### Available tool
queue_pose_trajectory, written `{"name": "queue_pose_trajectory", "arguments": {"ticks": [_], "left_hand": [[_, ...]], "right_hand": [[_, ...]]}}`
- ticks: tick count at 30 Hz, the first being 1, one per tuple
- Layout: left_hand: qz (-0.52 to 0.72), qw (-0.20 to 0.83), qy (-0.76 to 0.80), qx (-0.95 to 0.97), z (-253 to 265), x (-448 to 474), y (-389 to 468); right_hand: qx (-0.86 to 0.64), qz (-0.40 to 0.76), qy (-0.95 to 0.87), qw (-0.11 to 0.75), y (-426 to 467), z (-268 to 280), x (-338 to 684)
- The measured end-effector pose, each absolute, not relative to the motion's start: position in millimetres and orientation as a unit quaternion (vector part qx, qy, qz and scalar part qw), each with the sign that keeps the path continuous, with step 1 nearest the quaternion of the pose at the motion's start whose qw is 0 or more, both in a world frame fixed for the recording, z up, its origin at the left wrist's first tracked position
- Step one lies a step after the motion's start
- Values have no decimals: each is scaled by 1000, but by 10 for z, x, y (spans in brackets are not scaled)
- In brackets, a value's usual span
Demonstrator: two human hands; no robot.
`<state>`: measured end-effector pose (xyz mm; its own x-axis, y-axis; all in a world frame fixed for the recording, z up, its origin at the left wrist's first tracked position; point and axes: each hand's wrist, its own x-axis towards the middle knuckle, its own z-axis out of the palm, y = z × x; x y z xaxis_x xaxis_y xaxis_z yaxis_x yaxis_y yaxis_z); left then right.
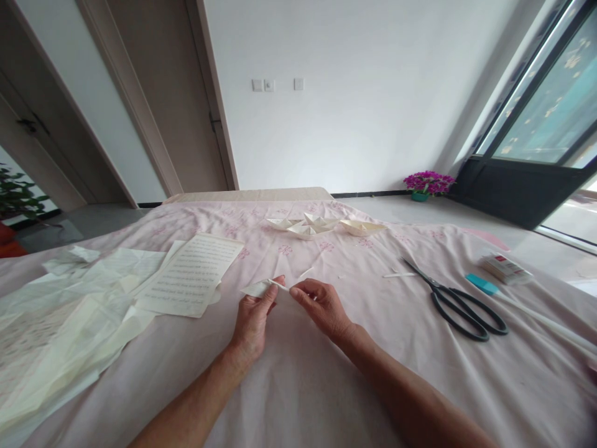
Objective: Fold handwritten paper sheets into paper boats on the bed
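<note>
Folded paper [254, 289]: likely light, easily creased; best pinched at edges. My left hand [250, 318] grips its body, right hand [324, 306] its narrow end.

the view looks from the person's head, facing twelve o'clock and tipped down over the pink cloth [298, 386]. the left hand [252, 317] and right hand [326, 308] are close, toward six; the white wall [364, 118] stands farther off at twelve.
</note>
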<state>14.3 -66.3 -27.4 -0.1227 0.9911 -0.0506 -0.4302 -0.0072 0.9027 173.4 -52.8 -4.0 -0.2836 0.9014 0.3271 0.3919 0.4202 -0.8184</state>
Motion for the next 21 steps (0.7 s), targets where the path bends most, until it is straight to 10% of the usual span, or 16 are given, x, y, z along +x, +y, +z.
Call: {"name": "queue_pose_trajectory", "arguments": {"ticks": [21], "left_hand": [[647, 513, 478, 299, -202, 175, -622]], "right_hand": [[-484, 224, -762, 367, -548, -51, 1535]]}}
